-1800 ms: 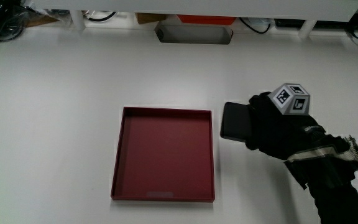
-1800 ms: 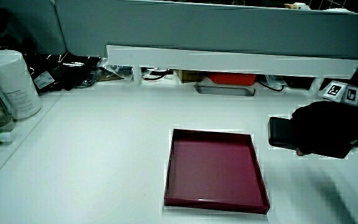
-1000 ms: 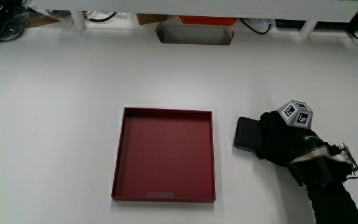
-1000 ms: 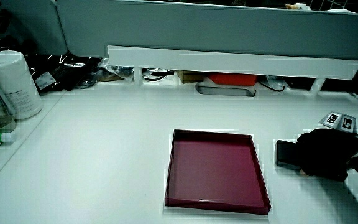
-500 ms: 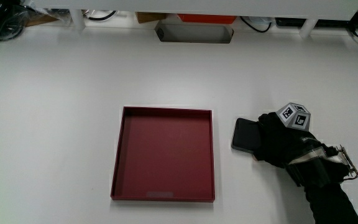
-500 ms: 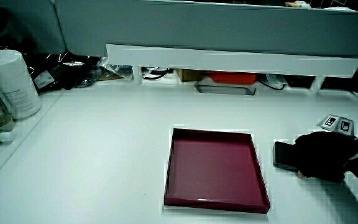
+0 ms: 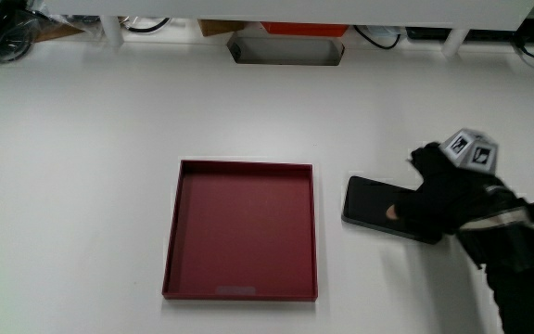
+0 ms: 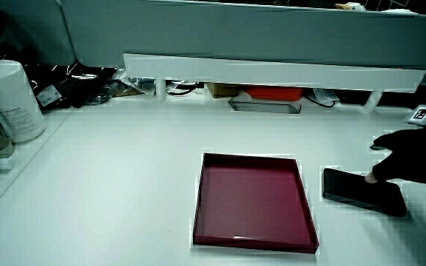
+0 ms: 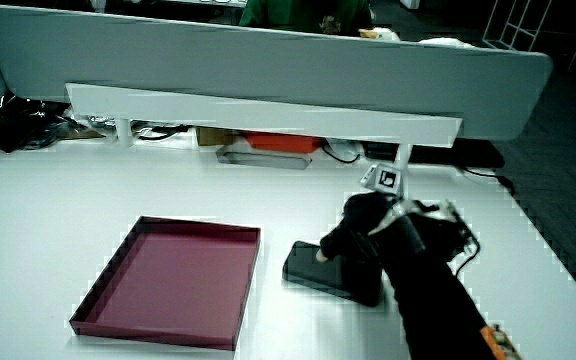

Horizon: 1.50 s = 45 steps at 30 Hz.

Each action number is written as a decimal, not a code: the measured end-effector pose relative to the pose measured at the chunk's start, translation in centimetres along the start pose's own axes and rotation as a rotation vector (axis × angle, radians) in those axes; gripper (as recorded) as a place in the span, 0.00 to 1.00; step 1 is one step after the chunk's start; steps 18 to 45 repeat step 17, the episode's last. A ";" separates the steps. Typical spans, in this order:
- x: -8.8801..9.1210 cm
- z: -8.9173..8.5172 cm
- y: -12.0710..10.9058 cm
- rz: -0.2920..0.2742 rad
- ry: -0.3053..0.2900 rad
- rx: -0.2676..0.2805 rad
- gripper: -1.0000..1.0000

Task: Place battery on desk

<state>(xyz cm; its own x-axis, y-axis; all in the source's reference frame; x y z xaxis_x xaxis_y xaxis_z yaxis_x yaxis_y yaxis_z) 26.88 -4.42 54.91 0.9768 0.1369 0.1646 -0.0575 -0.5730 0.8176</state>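
Black-gloved, the hand (image 7: 443,190) hovers with relaxed fingers over one end of the flat dark rectangular battery (image 7: 375,205), gripping nothing. That battery lies flat on the white desk (image 7: 109,139), just beside the shallow dark-red square tray (image 7: 241,229), as both side views show (image 8: 357,189) (image 9: 320,267).

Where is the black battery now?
The battery lies flat on the white table, beside the red tray. In the main view the hand rests on the battery's end away from the tray.
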 end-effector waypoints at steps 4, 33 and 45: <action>-0.1 3.4 -2.1 0.014 0.016 0.010 0.00; -3.2 9.4 -7.9 -0.020 -0.121 0.161 0.00; -3.2 9.4 -7.9 -0.020 -0.121 0.161 0.00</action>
